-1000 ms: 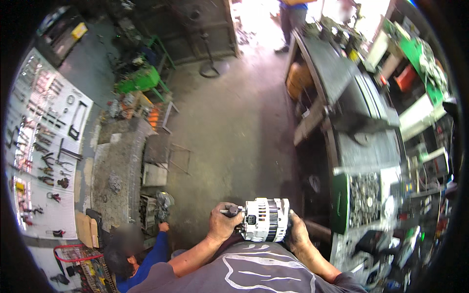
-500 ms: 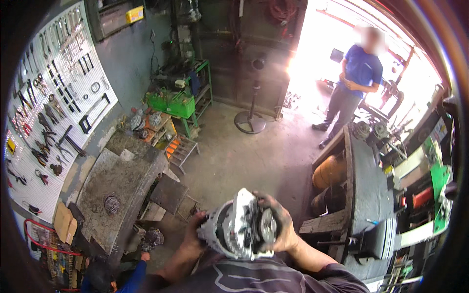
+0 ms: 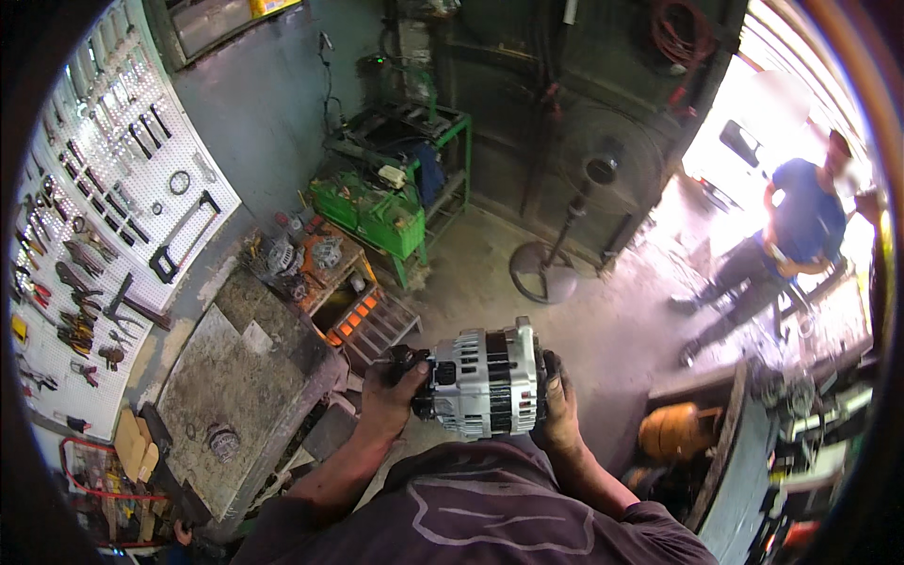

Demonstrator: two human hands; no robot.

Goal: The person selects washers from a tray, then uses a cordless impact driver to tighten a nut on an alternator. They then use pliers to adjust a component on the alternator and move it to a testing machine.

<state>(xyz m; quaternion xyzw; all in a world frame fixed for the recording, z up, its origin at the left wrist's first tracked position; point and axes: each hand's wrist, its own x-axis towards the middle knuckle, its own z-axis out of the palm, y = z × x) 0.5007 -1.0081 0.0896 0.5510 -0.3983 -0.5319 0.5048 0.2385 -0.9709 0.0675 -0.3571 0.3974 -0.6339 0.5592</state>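
Note:
A silver alternator [image 3: 485,384] with a dark middle band is held up in front of my chest, its long axis running left to right. My left hand [image 3: 392,397] is closed round its left end, with the thumb on the black plastic part there. At the other end, my right hand [image 3: 560,411] grips beside the pulley side, fingers partly hidden behind the housing. A worn workbench [image 3: 268,377] stands to the left, bearing a small round metal part [image 3: 222,443].
Tools hang on a white pegboard [image 3: 179,212] at left. Ahead are a green crate [image 3: 372,212], a slatted metal stool [image 3: 381,330] and a pedestal fan [image 3: 556,268]. An orange gas cylinder [image 3: 678,431] sits at right. A person in blue [image 3: 805,212] stands by the bright doorway.
The alternator has turned from its end face to its side, and both hands have shifted their grip to its two ends. My view has swung right.

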